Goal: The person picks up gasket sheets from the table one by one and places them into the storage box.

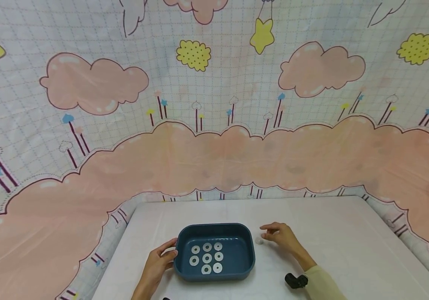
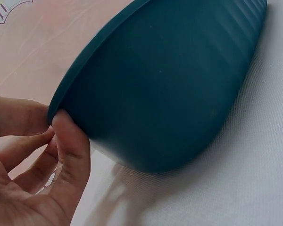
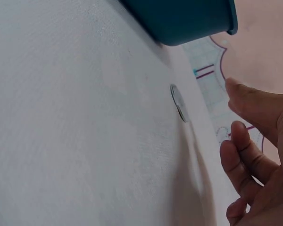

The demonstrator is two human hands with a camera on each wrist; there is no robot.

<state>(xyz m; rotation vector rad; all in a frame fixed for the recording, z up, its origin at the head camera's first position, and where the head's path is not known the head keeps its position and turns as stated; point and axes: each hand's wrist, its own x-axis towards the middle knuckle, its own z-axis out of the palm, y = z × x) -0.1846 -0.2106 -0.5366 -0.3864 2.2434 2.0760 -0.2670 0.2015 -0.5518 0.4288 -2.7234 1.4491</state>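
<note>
A dark blue tray [image 1: 241, 254] stands on the white table near its front, with several white rings [image 1: 207, 258] lying flat inside. My left hand [image 1: 171, 249] holds the tray's left end. In the left wrist view the left hand [image 2: 56, 125] has its thumb [image 2: 73, 141] pressed on the outer wall of the tray [image 2: 170, 84] and a curled finger at the rim. Just right of the tray, one loose white ring [image 1: 259, 240] lies on the table. My right hand [image 1: 268, 234] hovers beside it with loosely bent fingers. The right wrist view shows the ring [image 3: 179, 103] apart from the fingertips [image 3: 236, 89] and the hand holding nothing.
The white table [image 1: 349, 237] runs wide to the right and back. A cartoon cloud cloth [image 1: 214, 158] hangs behind and around it. A black wrist camera [image 1: 296, 280] sits on my right forearm. The table's left edge lies close to my left hand.
</note>
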